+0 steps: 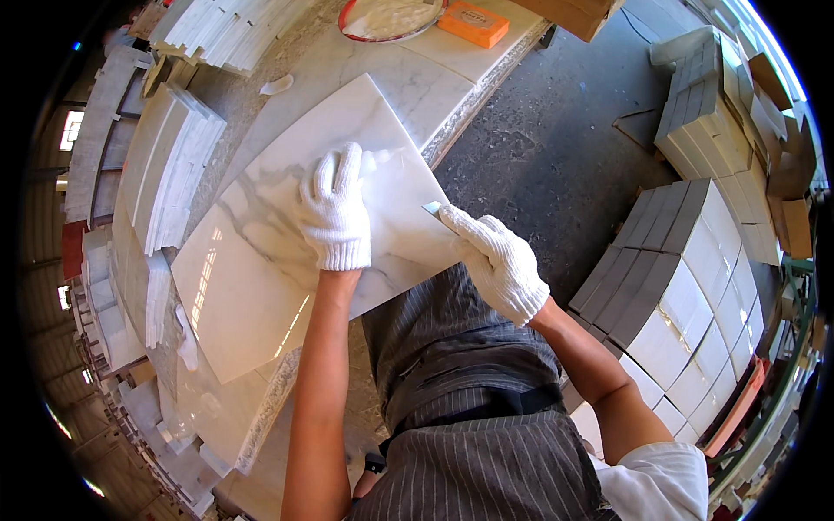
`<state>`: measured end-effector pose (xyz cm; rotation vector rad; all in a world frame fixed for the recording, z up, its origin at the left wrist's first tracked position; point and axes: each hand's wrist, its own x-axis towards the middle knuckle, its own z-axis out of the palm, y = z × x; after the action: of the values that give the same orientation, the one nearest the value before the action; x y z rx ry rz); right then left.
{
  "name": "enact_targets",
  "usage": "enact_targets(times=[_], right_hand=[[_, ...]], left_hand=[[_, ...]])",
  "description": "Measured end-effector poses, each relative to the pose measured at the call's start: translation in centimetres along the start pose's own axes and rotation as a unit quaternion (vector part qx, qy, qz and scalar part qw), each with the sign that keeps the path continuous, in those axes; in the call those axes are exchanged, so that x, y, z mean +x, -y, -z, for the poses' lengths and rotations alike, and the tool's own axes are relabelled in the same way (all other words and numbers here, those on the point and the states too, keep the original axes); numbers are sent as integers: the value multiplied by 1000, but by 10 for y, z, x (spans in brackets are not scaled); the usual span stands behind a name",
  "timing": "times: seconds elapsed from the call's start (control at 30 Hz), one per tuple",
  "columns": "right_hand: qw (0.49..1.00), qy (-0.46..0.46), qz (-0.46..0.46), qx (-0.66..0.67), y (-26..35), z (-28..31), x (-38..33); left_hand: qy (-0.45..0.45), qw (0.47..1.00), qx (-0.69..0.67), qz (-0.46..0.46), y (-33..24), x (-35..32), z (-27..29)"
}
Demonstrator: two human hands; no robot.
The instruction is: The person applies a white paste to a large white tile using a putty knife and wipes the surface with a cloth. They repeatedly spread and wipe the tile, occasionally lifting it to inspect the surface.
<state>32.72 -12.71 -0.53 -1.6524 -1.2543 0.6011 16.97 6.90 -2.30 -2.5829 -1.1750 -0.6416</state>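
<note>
Rightward, slab point(261, 230) overhangs table point(426, 104); left hand point(336, 208) palm-down atop, right hand point(497, 260) holding pale piece point(431, 208) near slab edge.

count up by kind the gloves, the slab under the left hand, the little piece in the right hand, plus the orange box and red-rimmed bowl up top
White gloves: 2, on the left hand and right hand
Marbled slab: 1
Small pale piece: 1
Orange box: 1
Red-rimmed bowl: 1
Total: 6
</note>
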Motion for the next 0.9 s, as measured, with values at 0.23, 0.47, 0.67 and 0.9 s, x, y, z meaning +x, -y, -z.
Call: enact_targets(times=[0.23, 0.47, 0.67, 0.9], right_hand=[[1000, -15, 2, -4, -2, -3, -1], [1000, -6, -1, 0, -4, -3, -1], [1000, -7, -8, 3, -3, -2, 0], [1000, -4, -10, -2, -3, -2, -1]], left_hand=[[-31, 999, 15, -36, 3, 0, -6], [-25, 998, 33, -39, 0, 2, -4], [-19, 998, 44, -37, -3, 3, 0], [-27, 997, 56, -45, -2, 3, -2]])
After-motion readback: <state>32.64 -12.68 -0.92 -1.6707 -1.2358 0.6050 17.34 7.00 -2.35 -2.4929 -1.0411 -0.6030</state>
